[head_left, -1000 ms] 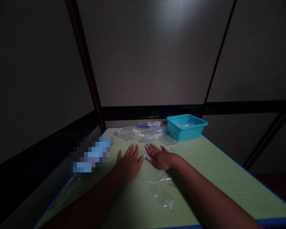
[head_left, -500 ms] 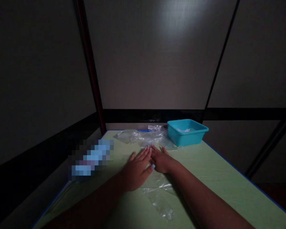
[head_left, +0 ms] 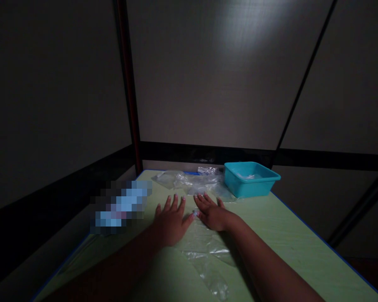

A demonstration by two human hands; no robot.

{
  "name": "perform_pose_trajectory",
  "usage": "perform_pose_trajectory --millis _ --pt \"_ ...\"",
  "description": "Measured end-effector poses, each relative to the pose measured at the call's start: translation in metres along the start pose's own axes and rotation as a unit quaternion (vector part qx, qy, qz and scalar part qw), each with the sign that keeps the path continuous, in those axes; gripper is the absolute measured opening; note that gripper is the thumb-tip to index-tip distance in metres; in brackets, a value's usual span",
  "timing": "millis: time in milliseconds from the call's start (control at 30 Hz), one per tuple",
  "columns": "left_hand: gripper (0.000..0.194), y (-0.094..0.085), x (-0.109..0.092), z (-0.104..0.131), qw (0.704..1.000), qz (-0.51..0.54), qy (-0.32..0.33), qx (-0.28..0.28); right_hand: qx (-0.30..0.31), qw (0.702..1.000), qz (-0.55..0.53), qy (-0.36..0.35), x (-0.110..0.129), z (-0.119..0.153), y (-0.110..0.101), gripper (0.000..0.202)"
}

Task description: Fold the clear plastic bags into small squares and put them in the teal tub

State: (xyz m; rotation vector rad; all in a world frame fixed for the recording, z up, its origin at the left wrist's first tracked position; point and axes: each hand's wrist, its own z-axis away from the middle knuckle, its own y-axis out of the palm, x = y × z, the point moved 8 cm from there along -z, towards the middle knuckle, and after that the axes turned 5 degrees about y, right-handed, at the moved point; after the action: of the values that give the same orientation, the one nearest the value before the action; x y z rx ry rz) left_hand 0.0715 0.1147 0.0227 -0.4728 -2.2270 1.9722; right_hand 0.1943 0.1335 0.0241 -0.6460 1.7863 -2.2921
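A thin, clear plastic piece [head_left: 204,247] lies spread on the pale green table, its narrow crumpled end towards me. Whether it is a bag or a glove I cannot tell. My left hand [head_left: 173,220] rests palm down at its left side, fingers spread. On the right, my right hand [head_left: 212,214] also lies flat with the fingers apart. The two thumbs almost meet over the plastic, whose far part is partly hidden beneath the hands. Neither hand grips anything.
More crumpled clear plastic [head_left: 195,181] lies along the table's far side. A turquoise basin [head_left: 252,186] with something clear or whitish inside stands at the back right. A blurred-out light blue item [head_left: 126,205] is at the left edge. Panelled walls [head_left: 208,84] rise behind the table [head_left: 290,235].
My left hand has moved left, away from the right hand, and its fingers have spread. The right hand has stayed almost in place. The view has shifted and tilted slightly.
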Motion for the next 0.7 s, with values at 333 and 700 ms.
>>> perform_pose_trajectory --millis 333,700 --pt "0.060 -0.026 -0.016 -0.003 0.990 0.069 0.097 -0.073 -0.055 0.998 -0.020 -0.036 0.012 0.006 -0.013 0.062" --pt "0.051 -0.061 -0.072 0.038 0.927 0.191 0.305 -0.106 0.009 0.997 0.075 -0.029 0.015 0.005 -0.001 0.064"
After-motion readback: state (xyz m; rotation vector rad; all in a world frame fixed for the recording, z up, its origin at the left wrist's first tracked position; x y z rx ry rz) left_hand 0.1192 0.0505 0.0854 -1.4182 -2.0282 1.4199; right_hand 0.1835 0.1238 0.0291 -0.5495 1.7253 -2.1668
